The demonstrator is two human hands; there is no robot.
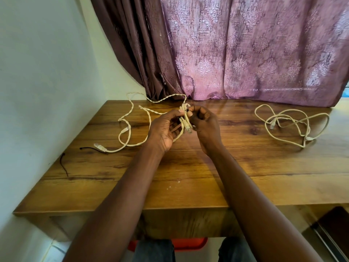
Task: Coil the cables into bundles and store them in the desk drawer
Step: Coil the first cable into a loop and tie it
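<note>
1. Both hands meet over the middle of the brown wood-grain desk (pixel 188 176). The left hand (pixel 164 129) curls round a few loops of a cream twisted network cable (pixel 132 110), and the right hand (pixel 204 127) pinches the same loops at their top, beside a clear plug (pixel 188 127).
2. That bundle looks barely begun: most of the cable trails loose toward the desk's back-left corner and left edge.
3. A second cream smooth cable (pixel 290 123) lies in an untidy heap near the back-right corner, not bundled.
4. Two thin black ties (pixel 64 165) lie by the left edge, unused.
5. No open drawer shows; storing seems wholly ahead.
</note>
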